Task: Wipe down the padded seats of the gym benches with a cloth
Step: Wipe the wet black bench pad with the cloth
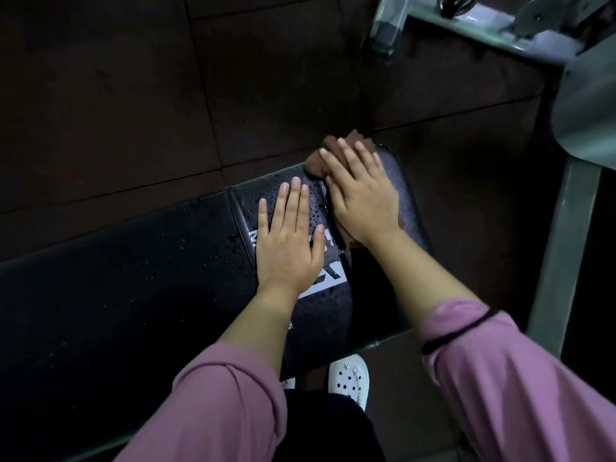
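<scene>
Two pink sleeves [206, 405] nearest, soft knit, pushed up forearms. White perforated clog [348, 378] on floor below bench edge. Black padded bench [116, 288], glossy vinyl, beaded with water droplets, white logo print on end pad. Left hand [288, 241] flat on pad, fingers straight, together. Right hand [361, 195] flat, fingers spread, pressing brown crumpled cloth [316, 163] at bench's rounded far corner. Dark rubber floor tiles [133, 95] beyond; grey metal frame [563, 235] at right.

A brown cloth [316, 161] lies crumpled on the far end of the black, droplet-beaded padded seat [133, 278].
</scene>
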The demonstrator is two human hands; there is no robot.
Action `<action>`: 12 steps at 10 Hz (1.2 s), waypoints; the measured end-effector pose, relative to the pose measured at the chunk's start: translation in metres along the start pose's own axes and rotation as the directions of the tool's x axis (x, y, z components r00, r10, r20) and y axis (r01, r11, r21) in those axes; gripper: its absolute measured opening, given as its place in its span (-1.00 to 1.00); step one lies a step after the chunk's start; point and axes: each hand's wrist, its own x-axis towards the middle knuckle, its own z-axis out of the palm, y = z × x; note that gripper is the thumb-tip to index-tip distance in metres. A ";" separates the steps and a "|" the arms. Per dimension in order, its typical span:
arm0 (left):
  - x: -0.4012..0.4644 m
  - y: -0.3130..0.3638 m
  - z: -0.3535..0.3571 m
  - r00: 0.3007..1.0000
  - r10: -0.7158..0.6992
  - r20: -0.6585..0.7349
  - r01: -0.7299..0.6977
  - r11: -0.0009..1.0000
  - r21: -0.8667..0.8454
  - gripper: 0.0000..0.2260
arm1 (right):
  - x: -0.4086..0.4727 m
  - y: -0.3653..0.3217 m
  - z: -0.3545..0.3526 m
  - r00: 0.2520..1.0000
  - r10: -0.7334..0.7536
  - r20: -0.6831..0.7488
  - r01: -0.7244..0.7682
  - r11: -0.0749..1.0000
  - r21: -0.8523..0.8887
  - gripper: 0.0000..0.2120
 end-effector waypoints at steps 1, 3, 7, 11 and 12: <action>0.000 -0.001 0.000 1.000 -0.001 0.006 0.001 1.000 0.006 -0.44 | 0.018 0.022 -0.005 0.999 0.047 0.006 -0.047 0.999 0.006 -0.56; 0.000 0.000 -0.001 1.000 -0.008 0.011 0.008 1.000 0.007 -0.44 | -0.040 0.027 -0.010 0.948 0.301 -0.099 -0.291 0.951 0.107 -0.56; -0.012 -0.029 -0.030 0.993 -0.096 0.064 0.098 0.995 -0.034 -0.45 | -0.032 -0.049 -0.031 0.994 0.105 0.019 -0.106 0.940 0.324 -0.54; -0.033 -0.104 -0.030 0.986 -0.146 0.080 0.145 0.989 0.024 -0.43 | -0.039 -0.091 0.014 0.997 -0.021 0.078 0.022 1.000 -0.012 -0.51; -0.035 -0.108 -0.027 0.990 -0.125 0.064 0.126 0.992 0.000 -0.45 | -0.030 -0.093 0.015 0.999 -0.002 0.050 0.002 1.000 0.000 -0.53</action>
